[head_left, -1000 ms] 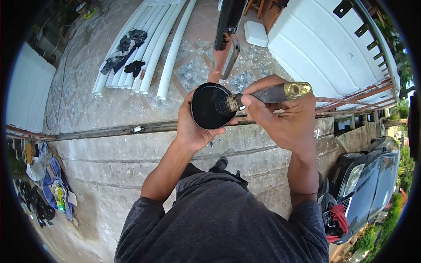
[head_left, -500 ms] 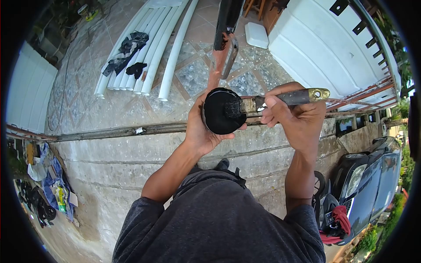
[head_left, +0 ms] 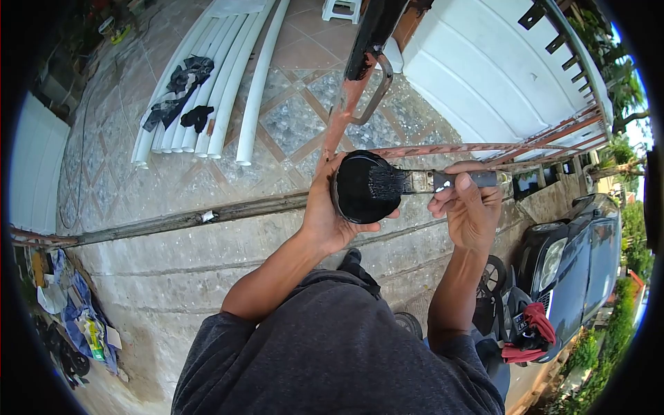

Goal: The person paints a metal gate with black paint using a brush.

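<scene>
My left hand (head_left: 324,211) is wrapped round a small round container of black paint (head_left: 360,200), its dark opening facing up toward me. A flat paintbrush (head_left: 418,181) lies across the container's mouth, its black-coated bristles over the paint at the right side. My right hand (head_left: 472,207) grips the brush by its worn grey handle, thumb on top and fingers underneath. Just beyond the container rises a metal gate post (head_left: 354,97), black at the top and reddish-brown lower down, with a curved handle (head_left: 377,93) on its side.
Long white pipes (head_left: 207,97) lie on the tiled ground, with black plastic (head_left: 181,86) over them. A white gate panel (head_left: 477,66) stands at right. A floor track (head_left: 256,205) crosses ahead. A dark car (head_left: 577,256) and a motorcycle (head_left: 498,297) are on the right.
The view has shifted, bringing more of the gate post into sight. The brush has turned nearly level, its bristles deeper over the container. Both hands keep their hold.
</scene>
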Demonstrator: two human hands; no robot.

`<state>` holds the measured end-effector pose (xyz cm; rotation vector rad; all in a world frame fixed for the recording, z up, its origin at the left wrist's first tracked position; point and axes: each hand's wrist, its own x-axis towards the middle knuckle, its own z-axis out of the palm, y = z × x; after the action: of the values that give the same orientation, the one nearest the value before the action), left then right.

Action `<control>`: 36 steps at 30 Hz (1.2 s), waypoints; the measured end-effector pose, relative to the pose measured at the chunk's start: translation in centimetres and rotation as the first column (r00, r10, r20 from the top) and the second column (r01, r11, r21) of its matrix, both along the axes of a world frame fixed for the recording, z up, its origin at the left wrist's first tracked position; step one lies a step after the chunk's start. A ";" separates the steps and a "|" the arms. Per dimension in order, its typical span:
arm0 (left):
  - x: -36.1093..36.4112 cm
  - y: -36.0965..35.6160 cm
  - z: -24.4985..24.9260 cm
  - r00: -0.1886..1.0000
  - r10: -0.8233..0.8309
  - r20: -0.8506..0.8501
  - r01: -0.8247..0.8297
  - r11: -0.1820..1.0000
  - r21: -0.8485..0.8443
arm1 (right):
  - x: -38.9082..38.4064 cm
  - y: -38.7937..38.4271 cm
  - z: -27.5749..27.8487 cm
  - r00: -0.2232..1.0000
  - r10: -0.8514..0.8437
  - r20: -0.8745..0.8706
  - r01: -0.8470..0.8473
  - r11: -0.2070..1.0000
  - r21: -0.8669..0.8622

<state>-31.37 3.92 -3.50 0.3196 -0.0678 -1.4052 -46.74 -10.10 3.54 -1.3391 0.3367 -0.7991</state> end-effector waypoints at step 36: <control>-3.5 -5.2 0.7 0.943 0.317 -0.095 -0.325 0.942 -0.080 | 1.4 -15.0 -0.4 0.916 0.265 0.300 -0.206 0.955 -0.215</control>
<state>-34.88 -1.26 -2.77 0.1838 -0.0145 -1.0844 -45.34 -25.11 3.15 -1.3563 -0.1626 -0.8428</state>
